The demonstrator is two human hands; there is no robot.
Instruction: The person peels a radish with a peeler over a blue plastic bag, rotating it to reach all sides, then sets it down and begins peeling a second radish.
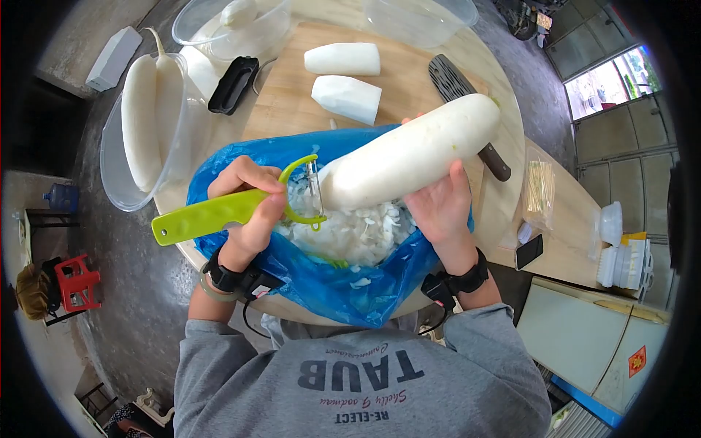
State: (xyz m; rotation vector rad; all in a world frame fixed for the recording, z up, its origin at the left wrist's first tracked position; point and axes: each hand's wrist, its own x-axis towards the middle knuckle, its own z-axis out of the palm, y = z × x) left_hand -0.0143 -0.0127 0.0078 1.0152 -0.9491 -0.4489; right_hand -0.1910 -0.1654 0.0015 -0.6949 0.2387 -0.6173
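My left hand (248, 201) is closed around the handle of a green peeler (212, 215). The peeler's blade is at the near-left end of a large white radish (409, 153). Under the radish, my right hand (442, 204) supports it from the right, palm up, with its thumb along the side. Below both hands lies a blue plastic bag (328, 292), open and holding many white peelings (358, 237). Behind it, two shorter pieces of radish (343, 59) lie on a wooden board (281, 95). A patterned cleaver (447, 77) rests at the board's right, partly hidden by the radish.
A clear tub (113, 164) with whole radishes (140, 124) stands at the left. A black tray (232, 86) is beside the board. More clear tubs (420, 25) stand at the far edge. On the right are bagged sticks (539, 190) and a phone (529, 252).
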